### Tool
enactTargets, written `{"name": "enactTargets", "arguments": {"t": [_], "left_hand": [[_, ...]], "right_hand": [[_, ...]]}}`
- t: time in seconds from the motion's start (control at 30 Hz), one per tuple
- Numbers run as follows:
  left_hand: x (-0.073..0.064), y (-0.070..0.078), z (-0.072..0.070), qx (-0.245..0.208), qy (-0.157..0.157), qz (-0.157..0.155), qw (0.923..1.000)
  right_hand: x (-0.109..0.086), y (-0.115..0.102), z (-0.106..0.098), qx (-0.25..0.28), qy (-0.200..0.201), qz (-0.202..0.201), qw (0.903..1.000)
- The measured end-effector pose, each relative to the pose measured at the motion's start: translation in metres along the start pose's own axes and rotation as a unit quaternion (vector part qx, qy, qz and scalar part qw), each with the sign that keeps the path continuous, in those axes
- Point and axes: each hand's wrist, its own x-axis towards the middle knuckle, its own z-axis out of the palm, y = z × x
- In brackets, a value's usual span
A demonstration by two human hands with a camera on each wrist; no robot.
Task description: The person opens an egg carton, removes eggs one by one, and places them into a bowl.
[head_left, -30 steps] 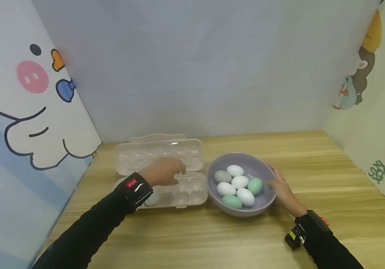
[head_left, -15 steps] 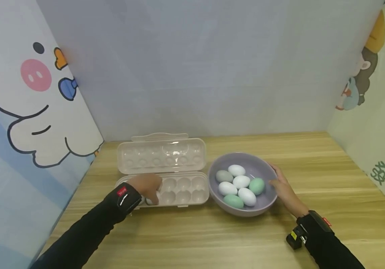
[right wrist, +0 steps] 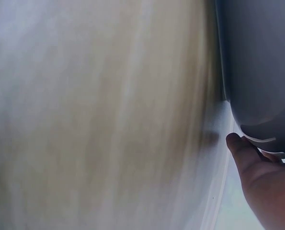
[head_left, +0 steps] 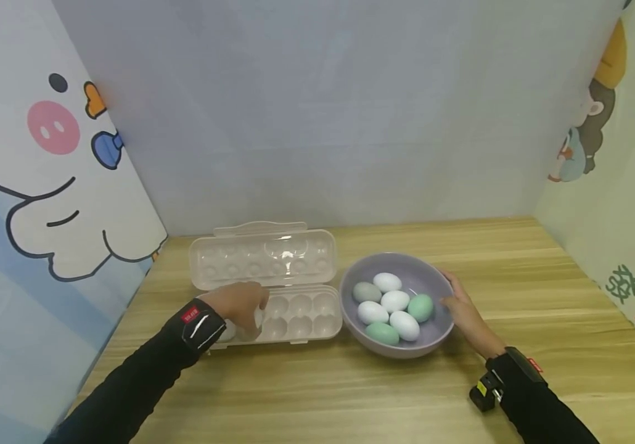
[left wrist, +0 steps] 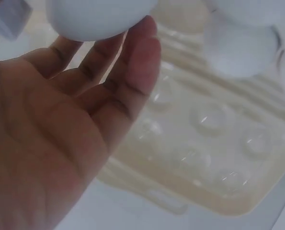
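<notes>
My left hand (head_left: 238,305) is over the left half of a clear plastic egg carton (head_left: 323,308), its fingers holding a white egg (left wrist: 99,19). The curled fingers (left wrist: 144,62) lie against the egg's side in the left wrist view; its far part is cut off by the frame. White eggs (left wrist: 240,50) sit in the carton beside it, partly hidden in the head view by the hand and wrist. My right hand (head_left: 468,317) grips the right rim of a purple-grey bowl (head_left: 351,324), which contains several white, green and grey eggs (head_left: 395,301).
The carton's lid (head_left: 264,259) lies folded back behind its tray, towards the wall (head_left: 317,123). Carton and bowl stand side by side on a wood-grain table (head_left: 317,394). Printed cartoon panels (head_left: 29,172) rise at left and right.
My left hand has moved left and down from over the carton's middle to its left cups, then slightly further left. The right hand stays on the bowl, whose eggs look unchanged.
</notes>
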Motion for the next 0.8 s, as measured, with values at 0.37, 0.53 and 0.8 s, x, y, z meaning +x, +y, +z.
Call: {"name": "enactTargets", "arguments": {"t": [0.37, 0.53, 0.8], "left_hand": [[0.033, 0.048, -0.047, 0.005, 0.081, 0.148, 0.9856], [0.062, 0.074, -0.054, -0.003, 0.116, 0.221, 0.9684], [0.099, 0.110, -0.054, 0.006, 0.098, 0.249, 0.9637]], "right_hand": [[0.003, 0.014, -0.005, -0.004, 0.014, -0.017, 0.9997], [0.002, 0.010, -0.006, 0.009, 0.012, -0.014, 0.9998], [0.002, 0.007, -0.001, 0.019, 0.010, -0.011, 0.9997]]}}
